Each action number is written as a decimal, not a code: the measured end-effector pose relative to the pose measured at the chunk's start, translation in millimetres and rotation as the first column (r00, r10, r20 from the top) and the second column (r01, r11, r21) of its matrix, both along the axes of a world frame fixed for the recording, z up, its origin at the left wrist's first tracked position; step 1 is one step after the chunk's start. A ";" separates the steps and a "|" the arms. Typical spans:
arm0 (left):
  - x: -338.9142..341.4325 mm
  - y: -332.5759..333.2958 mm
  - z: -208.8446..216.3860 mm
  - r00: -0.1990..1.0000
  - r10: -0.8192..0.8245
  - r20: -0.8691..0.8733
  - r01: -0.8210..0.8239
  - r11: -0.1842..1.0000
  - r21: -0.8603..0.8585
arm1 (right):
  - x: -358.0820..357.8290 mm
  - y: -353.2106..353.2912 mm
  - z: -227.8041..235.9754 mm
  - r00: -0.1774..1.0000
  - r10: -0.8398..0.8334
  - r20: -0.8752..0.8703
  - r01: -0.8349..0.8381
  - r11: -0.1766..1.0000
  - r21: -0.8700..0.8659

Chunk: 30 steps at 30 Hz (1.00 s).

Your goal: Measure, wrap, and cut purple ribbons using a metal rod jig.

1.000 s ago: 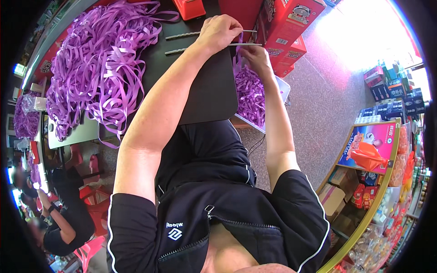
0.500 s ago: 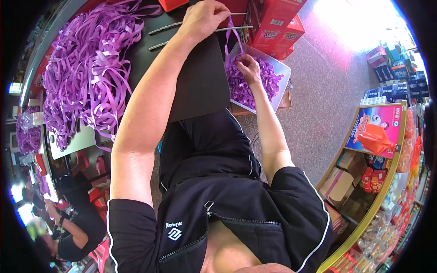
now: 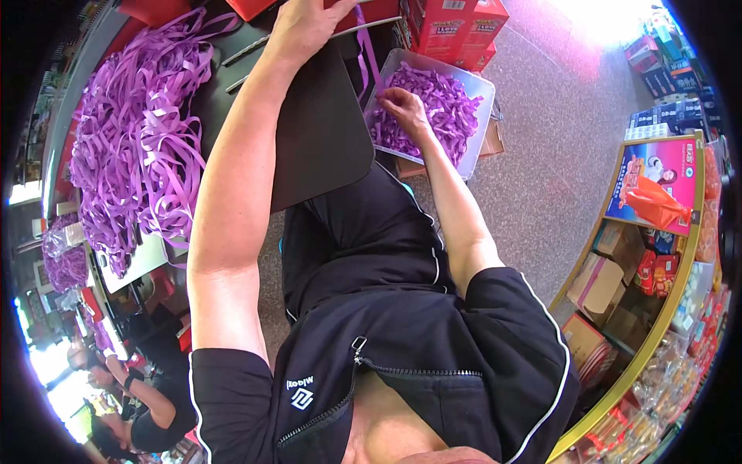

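My left hand (image 3: 308, 29) is at the top edge of the view, over two twisted metal rods (image 3: 246, 51), its fingertips closed on a purple ribbon (image 3: 369, 56) and partly cut off. The ribbon runs down from there to my right hand (image 3: 406, 110), which pinches it between thumb and fingers. That hand is above the left side of a pale plastic bin (image 3: 487, 138). Short purple ribbon pieces (image 3: 437, 100) fill the bin. Beneath my left forearm lies a dark tabletop (image 3: 328, 131).
Long purple ribbons (image 3: 139, 131) hang in a big heap at the left. Red boxes (image 3: 456, 31) are stacked behind the bin. At the right stands a gold-framed display case (image 3: 665, 290) with packaged goods. Another person (image 3: 158, 402) sits at the lower left.
The whole view has shifted. My right hand has moved toward the bin's left edge, and the ribbon between my hands now hangs straighter. My left hand stays over the rods.
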<state>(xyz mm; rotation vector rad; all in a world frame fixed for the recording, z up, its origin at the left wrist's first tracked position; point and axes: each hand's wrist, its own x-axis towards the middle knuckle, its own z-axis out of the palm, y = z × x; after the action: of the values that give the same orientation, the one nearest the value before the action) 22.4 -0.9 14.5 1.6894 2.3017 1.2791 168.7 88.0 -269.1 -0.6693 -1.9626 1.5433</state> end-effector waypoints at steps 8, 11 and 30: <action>-3.1 0.2 -1.4 0.999 -0.019 0.040 0.022 0.998 -0.064 | 14.9 -16.2 -17.6 0.996 -0.084 0.020 0.087 0.967 -0.240; -3.9 1.2 -2.4 1.000 -0.024 0.007 0.024 0.998 -0.050 | 13.6 -14.7 -17.3 0.986 -0.169 0.009 0.165 0.946 -0.278; -4.0 0.3 -3.3 0.999 -0.013 0.047 0.017 0.996 -0.088 | -11.9 -24.7 -27.6 0.931 -0.287 0.227 0.287 0.957 0.034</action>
<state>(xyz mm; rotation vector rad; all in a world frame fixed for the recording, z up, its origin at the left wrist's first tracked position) 18.4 -0.6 11.2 1.6290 2.2785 1.1820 156.8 63.3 -296.7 -1.1253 -1.9215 1.3341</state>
